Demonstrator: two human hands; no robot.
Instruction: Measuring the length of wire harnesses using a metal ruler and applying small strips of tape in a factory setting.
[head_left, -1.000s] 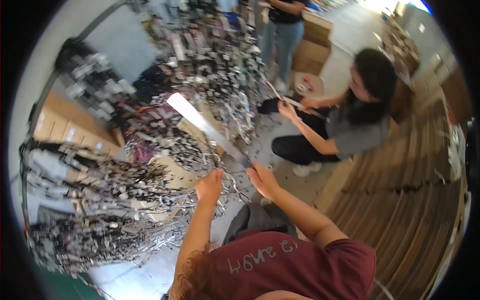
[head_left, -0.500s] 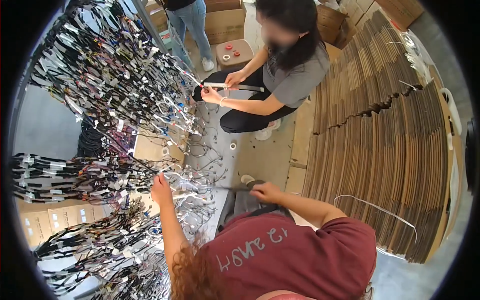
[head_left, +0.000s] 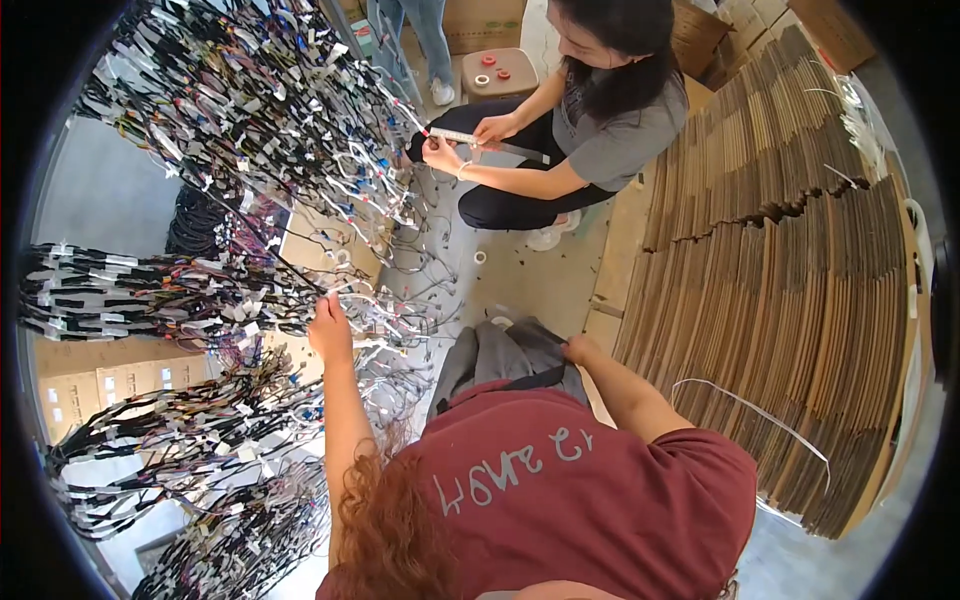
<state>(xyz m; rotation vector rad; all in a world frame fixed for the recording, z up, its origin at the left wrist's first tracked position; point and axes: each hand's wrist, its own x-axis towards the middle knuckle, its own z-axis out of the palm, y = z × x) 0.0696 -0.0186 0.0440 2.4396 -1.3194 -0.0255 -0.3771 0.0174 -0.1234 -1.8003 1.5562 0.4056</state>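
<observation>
My left hand (head_left: 329, 330) reaches forward on the left. Its fingers are closed on a black cable (head_left: 285, 262) that runs up and away to the left into a hanging wire bundle. Pale wire ends fan out just past the fingertips. On the right, my right hand (head_left: 580, 349) is closed beside my right knee, over my grey trousers (head_left: 485, 360). A thin dark line meets its fingers, but I cannot make out what they grip.
Dense wire harnesses (head_left: 240, 120) with white tags fill the left. A co-worker (head_left: 625, 130) squats ahead, holding a ruler-like strip (head_left: 455, 136) against wires. Flat cardboard stacks (head_left: 770, 300) stand right. A stool (head_left: 498, 72) bears tape rolls; another roll (head_left: 480, 257) lies on the floor.
My right hand has drawn back to the right, from in front of my lap to beside my knee. My left hand keeps its grip on the cable. The view has shifted slightly.
</observation>
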